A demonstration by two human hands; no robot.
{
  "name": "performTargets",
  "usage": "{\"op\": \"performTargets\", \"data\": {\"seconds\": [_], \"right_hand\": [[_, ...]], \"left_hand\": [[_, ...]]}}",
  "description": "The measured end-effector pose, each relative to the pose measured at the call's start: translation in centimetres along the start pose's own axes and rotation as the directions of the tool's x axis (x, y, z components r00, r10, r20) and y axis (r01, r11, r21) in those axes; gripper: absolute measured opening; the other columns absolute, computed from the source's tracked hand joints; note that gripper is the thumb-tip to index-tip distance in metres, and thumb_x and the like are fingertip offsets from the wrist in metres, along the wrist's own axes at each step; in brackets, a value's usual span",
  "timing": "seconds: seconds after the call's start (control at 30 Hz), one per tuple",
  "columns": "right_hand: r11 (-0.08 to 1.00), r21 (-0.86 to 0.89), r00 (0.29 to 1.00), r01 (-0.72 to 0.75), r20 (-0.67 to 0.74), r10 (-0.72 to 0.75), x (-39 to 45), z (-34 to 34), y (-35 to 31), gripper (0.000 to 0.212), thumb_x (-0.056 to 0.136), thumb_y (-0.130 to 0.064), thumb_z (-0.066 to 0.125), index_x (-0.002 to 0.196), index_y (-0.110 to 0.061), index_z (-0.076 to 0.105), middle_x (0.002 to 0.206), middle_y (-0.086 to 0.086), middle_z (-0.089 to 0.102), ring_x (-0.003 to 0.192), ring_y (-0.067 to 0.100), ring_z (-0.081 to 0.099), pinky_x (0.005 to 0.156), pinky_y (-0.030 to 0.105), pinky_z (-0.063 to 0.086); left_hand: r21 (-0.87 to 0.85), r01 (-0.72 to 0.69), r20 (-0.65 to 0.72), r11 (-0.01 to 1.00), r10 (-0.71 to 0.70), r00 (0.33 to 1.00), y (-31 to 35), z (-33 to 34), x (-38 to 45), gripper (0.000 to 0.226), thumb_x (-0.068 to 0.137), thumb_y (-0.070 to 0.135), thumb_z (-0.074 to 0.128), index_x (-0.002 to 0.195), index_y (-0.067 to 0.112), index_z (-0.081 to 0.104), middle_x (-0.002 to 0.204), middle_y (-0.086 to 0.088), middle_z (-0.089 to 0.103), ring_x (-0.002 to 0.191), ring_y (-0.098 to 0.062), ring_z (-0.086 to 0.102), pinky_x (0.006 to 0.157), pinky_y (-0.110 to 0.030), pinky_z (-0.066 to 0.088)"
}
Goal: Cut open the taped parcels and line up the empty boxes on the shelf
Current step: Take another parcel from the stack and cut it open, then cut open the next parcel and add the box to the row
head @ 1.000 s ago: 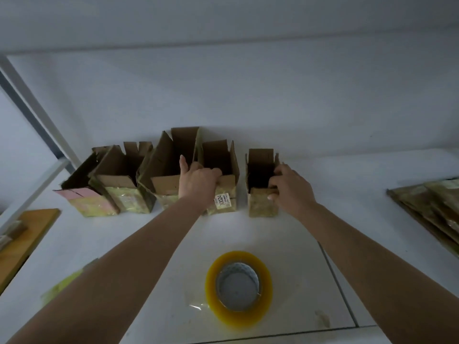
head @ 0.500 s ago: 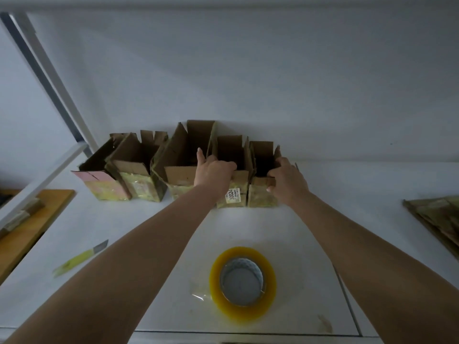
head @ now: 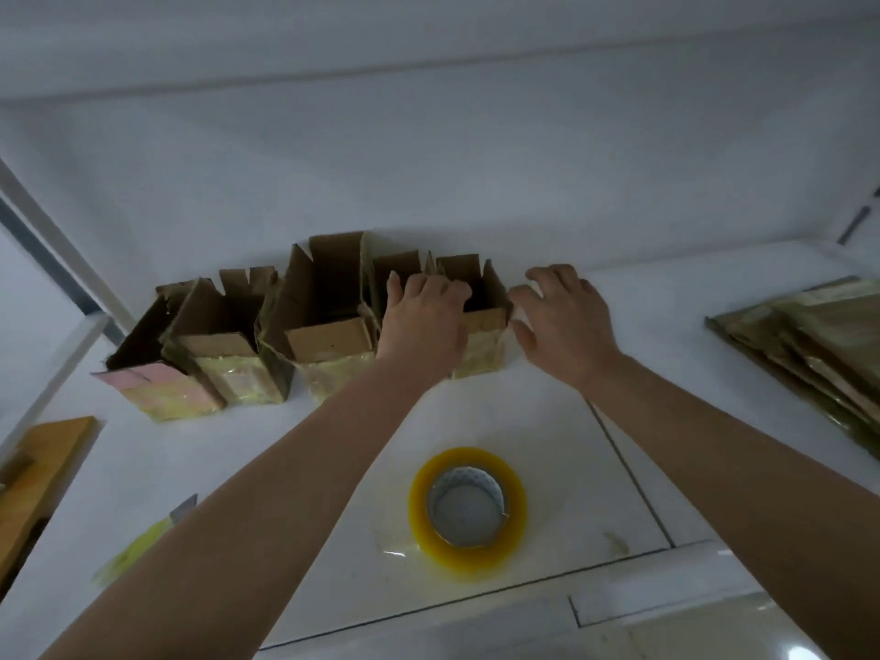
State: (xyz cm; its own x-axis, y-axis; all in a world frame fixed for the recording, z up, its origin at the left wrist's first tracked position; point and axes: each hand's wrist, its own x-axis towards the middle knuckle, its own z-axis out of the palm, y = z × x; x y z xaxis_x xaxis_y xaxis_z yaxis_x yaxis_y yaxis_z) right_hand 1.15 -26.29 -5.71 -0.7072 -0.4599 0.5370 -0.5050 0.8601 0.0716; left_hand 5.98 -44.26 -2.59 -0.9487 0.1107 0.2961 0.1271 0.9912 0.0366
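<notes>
Five opened cardboard boxes stand in a row along the back wall of the white shelf (head: 619, 421), flaps up, sides touching. Biggest of them, the tall middle box (head: 328, 326), sits just left of the left hand's fingers; left of that come a mid-sized box (head: 228, 354) and the pink-fronted end box (head: 162, 378). Where the insides show, they are dark and look empty, though the dim light leaves the bottoms unclear.

The left hand (head: 424, 321) lies over the fourth box (head: 381, 278), fingers curled down over its front rim and into the mouth, holding the edge. Just right of those fingers is the smallest box (head: 481, 345), at the row's right end. The right hand (head: 562, 316) hovers beside it, fingers spread and relaxed, gripping nothing, thumb near the box's right wall.

These should handle as light, thin, easily dented shells, their tape-wrapped lower halves slick. The best hold is probably flat palms on opposite walls low down, or a pinch on a stiff corner rather than a floppy flap.

Nearer than the fingers lies a yellow tape roll (head: 469, 509); far left of them, a yellow utility knife (head: 143, 545); well right, a stack of flattened taped cardboard (head: 809, 345).
</notes>
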Motion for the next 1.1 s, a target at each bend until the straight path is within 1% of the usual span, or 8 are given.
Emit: {"op": "performTargets", "data": {"seconds": [0.17,0.27,0.33,0.47,0.6,0.8,1.0,1.1], "right_hand": [[0.978,-0.157,0.991,-0.135,-0.016,0.134,-6.2,-3.5,2.0,0.036,0.068,-0.021,0.082,0.100,-0.007,0.073,0.106,0.018,0.067,0.096,0.039,0.063,0.069,0.039,0.052],[0.952,-0.211,0.974,-0.222,-0.007,0.226,-10.9,-5.7,2.5,0.038,0.068,-0.020,0.082,0.102,-0.007,0.072,0.106,0.019,0.068,0.096,0.039,0.063,0.069,0.042,0.054],[0.928,-0.242,0.955,-0.285,0.013,0.297,-14.1,-7.0,2.5,0.038,0.069,-0.019,0.082,0.103,-0.007,0.072,0.106,0.019,0.068,0.095,0.040,0.063,0.070,0.043,0.054],[0.861,-0.326,0.906,-0.390,0.034,0.423,-20.2,-9.9,2.9,0.039,0.070,-0.020,0.082,0.104,-0.007,0.071,0.106,0.019,0.067,0.093,0.041,0.063,0.070,0.044,0.053],[0.775,-0.394,0.843,-0.493,0.002,0.538,-24.3,-12.9,4.6,0.040,0.072,-0.023,0.082,0.107,-0.009,0.071,0.107,0.018,0.068,0.093,0.040,0.064,0.072,0.045,0.054],[0.717,-0.429,0.801,-0.549,-0.026,0.598,-28.0,-14.6,10.4,0.037,0.072,-0.025,0.081,0.104,-0.010,0.071,0.101,0.013,0.068,0.090,0.036,0.063,0.069,0.038,0.051],[0.721,-0.432,0.795,-0.542,0.014,0.606,-30.6,-14.2,20.4,0.033,0.076,-0.026,0.076,0.105,-0.012,0.070,0.106,0.012,0.067,0.095,0.035,0.062,0.071,0.039,0.050],[0.729,-0.430,0.790,-0.533,0.056,0.611,-31.3,-14.3,25.6,0.032,0.075,-0.026,0.076,0.103,-0.011,0.070,0.104,0.012,0.068,0.091,0.035,0.063,0.071,0.039,0.050]], "left_hand": [[-0.082,-0.184,0.055,0.979,0.189,0.980,4.8,-0.2,-1.1,0.044,0.098,0.035,0.049,0.139,0.022,0.044,0.139,-0.005,0.046,0.134,-0.028,0.035,0.119,-0.053,0.010],[-0.131,-0.312,0.037,0.941,0.320,0.947,8.2,0.7,-2.9,0.044,0.098,0.036,0.048,0.140,0.022,0.044,0.140,-0.006,0.047,0.134,-0.029,0.035,0.117,-0.048,0.020],[-0.171,-0.382,0.036,0.908,0.393,0.919,10.6,1.4,-4.3,0.044,0.098,0.036,0.048,0.139,0.020,0.046,0.139,-0.006,0.048,0.131,-0.029,0.037,0.114,-0.043,0.025],[-0.248,-0.514,0.020,0.821,0.535,0.845,15.7,2.3,-6.5,0.043,0.096,0.034,0.053,0.136,0.016,0.050,0.133,-0.009,0.053,0.126,-0.030,0.042,0.109,-0.040,0.029],[-0.266,-0.623,-0.024,0.736,0.641,0.767,21.0,1.9,-7.1,0.043,0.098,0.036,0.051,0.137,0.017,0.049,0.135,-0.006,0.052,0.126,-0.026,0.042,0.107,-0.037,0.031],[-0.260,-0.690,-0.055,0.675,0.704,0.709,28.6,2.5,-5.9,0.042,0.097,0.037,0.053,0.134,0.017,0.052,0.131,-0.005,0.054,0.123,-0.024,0.045,0.104,-0.036,0.035],[-0.243,-0.661,-0.012,0.709,0.680,0.733,37.3,4.8,-1.5,0.035,0.095,0.034,0.055,0.125,0.017,0.055,0.123,-0.006,0.056,0.119,-0.027,0.046,0.101,-0.037,0.035],[-0.252,-0.631,0.020,0.734,0.656,0.755,41.4,5.7,0.5,0.034,0.096,0.034,0.053,0.124,0.017,0.054,0.122,-0.006,0.055,0.118,-0.027,0.046,0.101,-0.037,0.035]]}}
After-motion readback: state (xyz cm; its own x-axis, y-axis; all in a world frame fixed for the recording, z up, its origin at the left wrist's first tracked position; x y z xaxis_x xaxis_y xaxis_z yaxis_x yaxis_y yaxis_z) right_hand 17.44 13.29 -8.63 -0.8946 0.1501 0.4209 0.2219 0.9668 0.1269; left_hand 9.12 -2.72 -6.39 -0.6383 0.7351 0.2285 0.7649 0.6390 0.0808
